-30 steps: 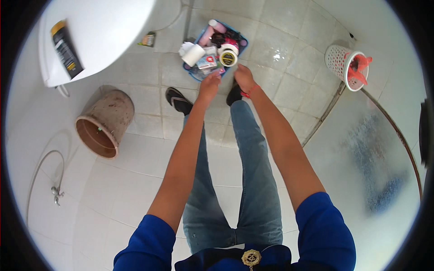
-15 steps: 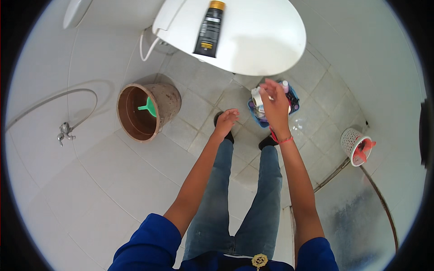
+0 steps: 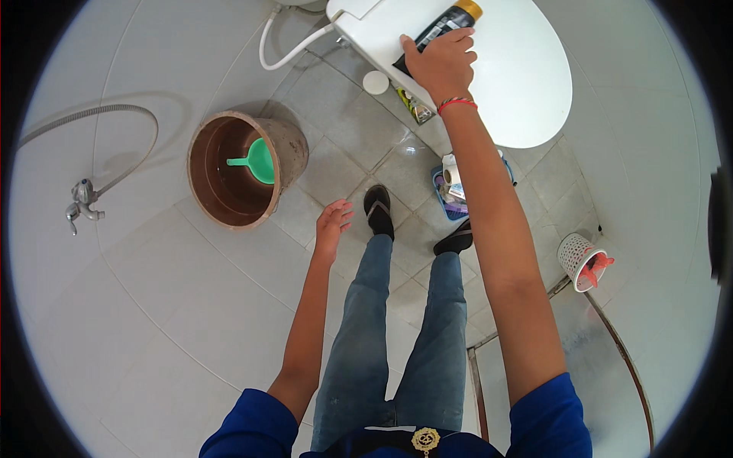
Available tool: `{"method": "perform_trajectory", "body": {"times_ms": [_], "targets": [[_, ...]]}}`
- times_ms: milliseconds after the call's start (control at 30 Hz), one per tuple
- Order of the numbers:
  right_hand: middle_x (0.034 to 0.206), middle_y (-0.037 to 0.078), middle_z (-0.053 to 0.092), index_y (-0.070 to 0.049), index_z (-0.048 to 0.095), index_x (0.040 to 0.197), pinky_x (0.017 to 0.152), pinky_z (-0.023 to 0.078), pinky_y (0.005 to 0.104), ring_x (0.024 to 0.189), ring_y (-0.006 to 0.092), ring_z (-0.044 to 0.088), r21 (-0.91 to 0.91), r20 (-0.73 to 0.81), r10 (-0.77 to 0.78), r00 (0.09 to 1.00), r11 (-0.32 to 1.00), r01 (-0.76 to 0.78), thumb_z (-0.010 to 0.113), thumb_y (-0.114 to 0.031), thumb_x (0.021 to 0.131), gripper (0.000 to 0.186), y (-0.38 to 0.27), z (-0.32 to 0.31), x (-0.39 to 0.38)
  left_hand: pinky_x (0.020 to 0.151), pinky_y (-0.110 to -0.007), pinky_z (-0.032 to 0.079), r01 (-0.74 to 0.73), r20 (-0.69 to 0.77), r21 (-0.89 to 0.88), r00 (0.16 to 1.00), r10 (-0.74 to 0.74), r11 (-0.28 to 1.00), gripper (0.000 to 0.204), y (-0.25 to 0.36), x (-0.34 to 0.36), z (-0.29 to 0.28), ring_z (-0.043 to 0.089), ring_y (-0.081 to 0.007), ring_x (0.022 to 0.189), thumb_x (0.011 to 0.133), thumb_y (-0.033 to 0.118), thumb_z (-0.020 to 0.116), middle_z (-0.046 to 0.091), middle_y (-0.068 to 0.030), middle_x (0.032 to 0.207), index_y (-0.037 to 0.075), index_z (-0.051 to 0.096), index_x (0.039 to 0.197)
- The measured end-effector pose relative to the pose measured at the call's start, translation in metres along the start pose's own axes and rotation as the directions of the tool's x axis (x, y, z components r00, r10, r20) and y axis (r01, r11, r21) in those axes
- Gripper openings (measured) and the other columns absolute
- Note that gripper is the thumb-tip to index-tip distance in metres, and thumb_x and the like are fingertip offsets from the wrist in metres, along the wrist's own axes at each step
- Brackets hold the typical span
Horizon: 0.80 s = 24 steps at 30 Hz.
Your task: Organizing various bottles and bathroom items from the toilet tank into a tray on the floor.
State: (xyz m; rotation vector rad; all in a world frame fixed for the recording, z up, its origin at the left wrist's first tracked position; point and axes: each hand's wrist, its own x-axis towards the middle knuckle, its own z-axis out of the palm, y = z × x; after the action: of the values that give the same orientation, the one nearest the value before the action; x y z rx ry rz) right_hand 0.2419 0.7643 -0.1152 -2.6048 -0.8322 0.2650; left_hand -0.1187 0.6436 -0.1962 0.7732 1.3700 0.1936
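On the white toilet lid (image 3: 527, 91) lies a black tube (image 3: 439, 29) with a gold cap, slanting up to the right. My right hand (image 3: 443, 65) is wrapped over its middle, thumb on one side and fingers on the other, hiding part of the tube. My left hand (image 3: 334, 223) hangs open over the floor, holding nothing, with the brown bucket (image 3: 294, 156) nearest to it. Below the lid, partly behind my right forearm, stands a blue basket (image 3: 437, 179) packed with a white roll and other toiletries.
A green dipper (image 3: 261, 160) sits in the bucket. On the left wall is a metal tap (image 3: 82, 202) with a hose. A round white lid (image 3: 376, 82) and a green-yellow packet (image 3: 413, 105) lie by the toilet. At right stands a white perforated bin (image 3: 574, 259) with red plastic inside.
My right hand has moved from above the basket up to the black tube and closed around it; the tube has turned. My left hand has drawn left toward the bucket. The view has shifted.
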Motion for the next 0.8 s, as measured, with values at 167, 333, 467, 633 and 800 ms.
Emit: {"method": "perform_trajectory", "body": {"times_ms": [167, 333, 467, 633, 800], "targets": [[0.125, 0.032, 0.043, 0.025, 0.009, 0.138, 0.076, 0.056, 0.0443, 0.105, 0.0421, 0.055, -0.109, -0.022, 0.053, 0.998, 0.992, -0.055, 0.063, -0.047, 0.08, 0.107, -0.003, 0.012, 0.01, 0.094, -0.035, 0.044, 0.021, 0.005, -0.015, 1.0, -0.021, 1.0, 0.036, -0.005, 0.006, -0.02, 0.058, -0.0208, 0.112, 0.1, 0.031, 0.05, 0.06, -0.0092, 0.126, 0.007, 0.053, 0.127], [0.125, 0.036, 0.043, 0.024, 0.012, 0.138, 0.081, 0.055, 0.0451, 0.104, 0.0456, 0.059, -0.094, 0.07, 0.086, 0.994, 0.992, -0.08, 0.06, -0.032, 0.076, 0.096, 0.015, -0.003, 0.016, 0.093, -0.035, 0.045, 0.014, 0.038, -0.028, 0.999, -0.013, 1.0, 0.037, 0.004, 0.011, -0.01, 0.059, -0.0203, 0.112, 0.1, 0.032, 0.05, 0.06, -0.0101, 0.126, 0.006, 0.053, 0.126], [0.114, 0.034, 0.053, 0.019, 0.032, 0.13, 0.083, 0.054, 0.0427, 0.098, 0.0446, 0.063, -0.058, 0.218, 0.018, 0.976, 0.998, -0.005, 0.057, -0.025, 0.078, 0.072, 0.047, -0.019, 0.012, 0.093, -0.034, 0.045, -0.016, 0.106, -0.044, 0.994, 0.02, 0.999, 0.039, 0.015, 0.017, 0.007, 0.059, -0.0194, 0.111, 0.098, 0.031, 0.054, 0.06, -0.0102, 0.126, 0.006, 0.052, 0.128], [0.097, 0.019, 0.067, 0.004, 0.056, 0.114, 0.078, 0.053, 0.0373, 0.093, 0.0266, 0.066, 0.438, 0.505, 0.02, 0.863, 0.855, -0.277, 0.063, -0.021, 0.082, 0.042, 0.097, -0.035, -0.033, 0.095, -0.034, 0.044, -0.139, 0.251, 0.147, 0.963, 0.099, 0.979, 0.049, 0.051, 0.022, 0.05, 0.057, -0.0198, 0.115, 0.093, 0.03, 0.064, 0.059, -0.009, 0.128, 0.008, 0.049, 0.133], [0.101, 0.006, 0.067, 0.001, 0.059, 0.115, 0.08, 0.049, 0.0282, 0.09, 0.0122, 0.061, 0.665, 0.711, -0.071, 0.699, 0.392, -0.636, 0.064, -0.021, 0.092, 0.032, 0.125, -0.017, -0.133, 0.091, -0.033, 0.047, -0.144, 0.353, 0.112, 0.931, 0.096, 0.983, 0.061, 0.08, 0.019, 0.09, 0.056, -0.0192, 0.115, 0.089, 0.032, 0.07, 0.056, -0.0097, 0.132, 0.009, 0.044, 0.139]]}}
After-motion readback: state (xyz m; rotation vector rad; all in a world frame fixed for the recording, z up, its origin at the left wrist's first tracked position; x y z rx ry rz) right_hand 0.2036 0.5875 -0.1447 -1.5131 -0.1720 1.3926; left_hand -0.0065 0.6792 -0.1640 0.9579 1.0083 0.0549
